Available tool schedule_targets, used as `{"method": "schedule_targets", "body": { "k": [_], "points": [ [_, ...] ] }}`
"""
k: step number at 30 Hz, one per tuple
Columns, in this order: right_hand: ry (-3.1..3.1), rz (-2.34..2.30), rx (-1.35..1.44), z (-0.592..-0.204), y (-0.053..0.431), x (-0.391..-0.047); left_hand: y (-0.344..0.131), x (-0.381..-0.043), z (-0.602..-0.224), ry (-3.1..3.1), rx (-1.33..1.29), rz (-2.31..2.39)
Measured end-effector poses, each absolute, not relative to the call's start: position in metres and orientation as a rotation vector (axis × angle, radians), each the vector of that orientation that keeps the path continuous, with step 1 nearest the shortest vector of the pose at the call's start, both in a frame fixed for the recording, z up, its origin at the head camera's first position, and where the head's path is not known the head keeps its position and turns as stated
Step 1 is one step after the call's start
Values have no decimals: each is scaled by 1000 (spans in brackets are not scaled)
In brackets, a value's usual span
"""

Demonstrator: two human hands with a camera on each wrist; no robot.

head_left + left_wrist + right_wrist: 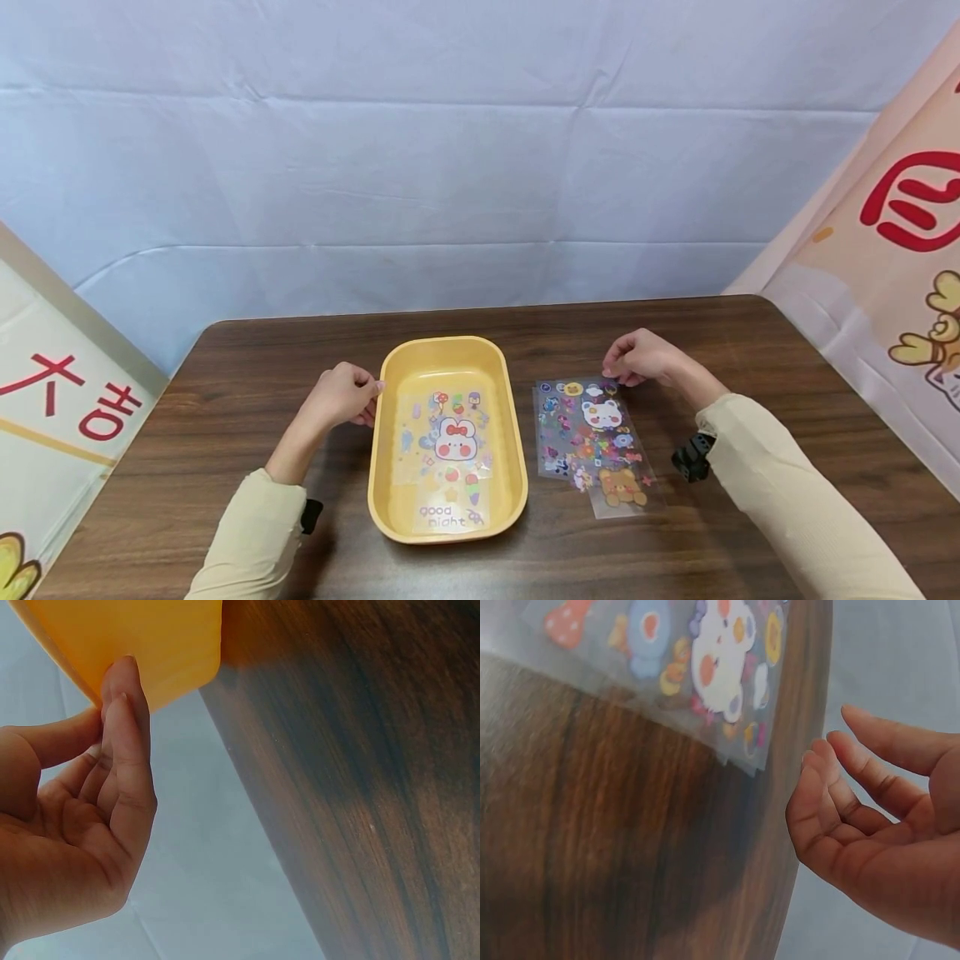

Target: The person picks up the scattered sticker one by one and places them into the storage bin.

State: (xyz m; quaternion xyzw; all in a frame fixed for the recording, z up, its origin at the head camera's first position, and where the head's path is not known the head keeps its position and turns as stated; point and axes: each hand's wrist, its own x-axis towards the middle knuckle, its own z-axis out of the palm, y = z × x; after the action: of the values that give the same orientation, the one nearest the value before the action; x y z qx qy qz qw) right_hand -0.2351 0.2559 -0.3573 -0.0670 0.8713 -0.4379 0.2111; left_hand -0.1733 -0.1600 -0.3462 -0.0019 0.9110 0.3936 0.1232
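Observation:
A yellow rectangular tray [384, 500] with rounded corners stands on the table. Inside it lie clear sticker sheets [456, 454] with a bunny and the words "good night". My left hand [347, 395] pinches the tray's left rim between thumb and fingers, as the left wrist view also shows [97, 787]. To the right of the tray lies an overlapping pile of clear sticker sheets [592, 429] with a white bear and a brown bear. Just past the pile's far edge hovers my right hand [637, 357]. In the right wrist view its fingers [810, 802] bend loosely, apart from the sheets, holding nothing.
The dark wooden table [255, 367] has rounded far corners. Behind it hangs a pale creased cloth [420, 183]. Printed panels stand at the left [60, 400] and the right [900, 275]. Each wrist wears a black device, such as the one on the right [693, 457].

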Motion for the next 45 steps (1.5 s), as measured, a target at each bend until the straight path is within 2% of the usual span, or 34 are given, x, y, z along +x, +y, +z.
{"method": "schedule_targets", "body": {
  "k": [19,45],
  "points": [
    [2467,-1163,-125,-372,263,-239,-160,-174,-346,2660,-2,1148],
    [2629,-1023,-207,-384,252,-238,-159,-173,-345,2664,-9,1140]
  ]
}}
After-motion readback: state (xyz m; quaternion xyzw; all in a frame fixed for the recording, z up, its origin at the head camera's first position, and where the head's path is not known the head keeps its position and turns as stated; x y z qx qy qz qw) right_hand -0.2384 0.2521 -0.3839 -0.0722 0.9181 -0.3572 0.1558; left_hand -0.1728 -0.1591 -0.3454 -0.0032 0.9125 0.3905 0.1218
